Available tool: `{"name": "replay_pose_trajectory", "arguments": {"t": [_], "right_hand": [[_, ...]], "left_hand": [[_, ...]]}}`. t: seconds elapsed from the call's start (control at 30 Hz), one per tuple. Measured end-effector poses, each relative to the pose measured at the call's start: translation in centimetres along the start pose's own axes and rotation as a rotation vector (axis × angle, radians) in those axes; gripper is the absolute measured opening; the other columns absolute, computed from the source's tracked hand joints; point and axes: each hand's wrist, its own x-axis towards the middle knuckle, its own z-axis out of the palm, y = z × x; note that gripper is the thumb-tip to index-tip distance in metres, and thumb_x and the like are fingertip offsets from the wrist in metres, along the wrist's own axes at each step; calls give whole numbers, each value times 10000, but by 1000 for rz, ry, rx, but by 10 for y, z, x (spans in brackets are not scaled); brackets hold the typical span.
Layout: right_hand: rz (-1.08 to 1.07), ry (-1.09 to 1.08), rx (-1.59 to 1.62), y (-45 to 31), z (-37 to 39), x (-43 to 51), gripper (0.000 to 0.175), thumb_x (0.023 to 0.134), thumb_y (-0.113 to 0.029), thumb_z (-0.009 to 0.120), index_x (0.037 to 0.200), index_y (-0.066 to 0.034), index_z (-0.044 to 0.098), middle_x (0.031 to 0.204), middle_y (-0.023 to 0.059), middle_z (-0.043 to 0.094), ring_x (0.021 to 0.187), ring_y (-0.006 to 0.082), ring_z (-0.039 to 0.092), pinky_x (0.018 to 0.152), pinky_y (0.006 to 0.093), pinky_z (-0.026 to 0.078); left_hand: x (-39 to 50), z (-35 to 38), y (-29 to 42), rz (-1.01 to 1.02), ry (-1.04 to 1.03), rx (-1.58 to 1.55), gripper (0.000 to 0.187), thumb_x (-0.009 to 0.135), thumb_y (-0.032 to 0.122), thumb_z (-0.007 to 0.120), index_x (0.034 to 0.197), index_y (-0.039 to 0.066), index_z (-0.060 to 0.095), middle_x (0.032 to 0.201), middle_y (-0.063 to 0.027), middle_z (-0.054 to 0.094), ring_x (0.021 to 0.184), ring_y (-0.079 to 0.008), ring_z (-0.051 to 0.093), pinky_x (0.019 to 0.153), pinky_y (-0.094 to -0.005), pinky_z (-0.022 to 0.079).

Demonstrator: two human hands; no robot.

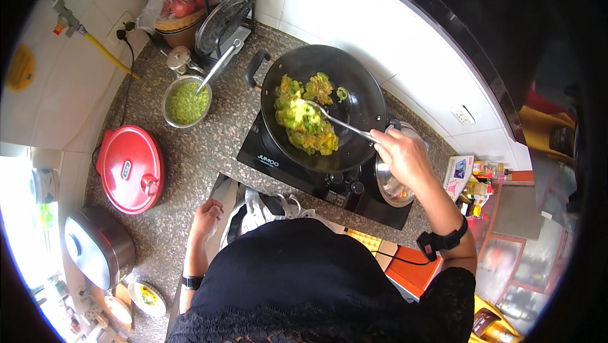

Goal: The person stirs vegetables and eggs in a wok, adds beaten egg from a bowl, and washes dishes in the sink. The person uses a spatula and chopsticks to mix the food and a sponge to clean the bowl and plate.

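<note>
My right hand [403,157] grips the handle of a metal spatula [344,126], whose head is in the food in a black wok [358,81]. Yellow-green pieces of what looks like egg with chopped greens [311,141] lie in the wok's left half, with a small piece apart from them. Beneath the wok is a black cooktop [294,176]. My left hand [207,214] is low at the counter edge, fingers curled around something thin and white, perhaps a tissue. Left of the wok stands a metal bowl [187,103] of green mixture with a ladle [218,66] in it.
A glass lid [396,186] rests on the cooktop's right side. A red lidded pot [130,169], a dark rice cooker [102,248] and a plate with food [146,299] stand on the left counter. Behind are a small metal pot [179,59] and a rack with a steamer plate [223,22].
</note>
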Motion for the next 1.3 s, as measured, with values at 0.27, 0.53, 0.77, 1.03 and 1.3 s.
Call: {"name": "replay_pose_trajectory", "arguments": {"t": [0.27,0.53,0.77,1.03,1.3], "right_hand": [[106,-127,-293,-9,-47,-23,229,896,-114,678,1114,-74,736,765,118,631,567,249,653,536,362,550],[511,-531,281,67,-28,3,176,891,-147,645,883,-1,743,704,126,702,644,225,687,605,359,532],[792,-438,1107,33,83,10,182,961,-213,665,944,-37,712,653,-25,561,503,39,437,447,211,316],[809,-155,1260,51,83,-2,193,950,-151,685,1079,-7,699,686,-19,549,481,23,372,427,203,268],[342,64,154,39,21,0,209,907,-147,677,1088,-54,725,772,96,684,686,256,692,594,403,523]], "left_hand": [[5,2,-1,13,-32,-17,175,906,61,473,915,50,648,767,-17,624,666,-104,543,636,-263,462],[8,-3,-4,6,-5,-56,182,899,60,467,913,50,648,766,-15,621,660,-101,537,629,-258,460],[0,-6,-8,-8,21,-48,185,884,57,463,911,49,646,783,-16,626,673,-103,540,637,-267,460],[4,-10,0,27,15,-23,198,868,52,454,899,56,649,775,-14,626,680,-106,549,644,-266,462],[13,2,7,25,-24,28,160,876,47,469,912,33,624,774,-22,595,682,-111,527,628,-253,431]]}}
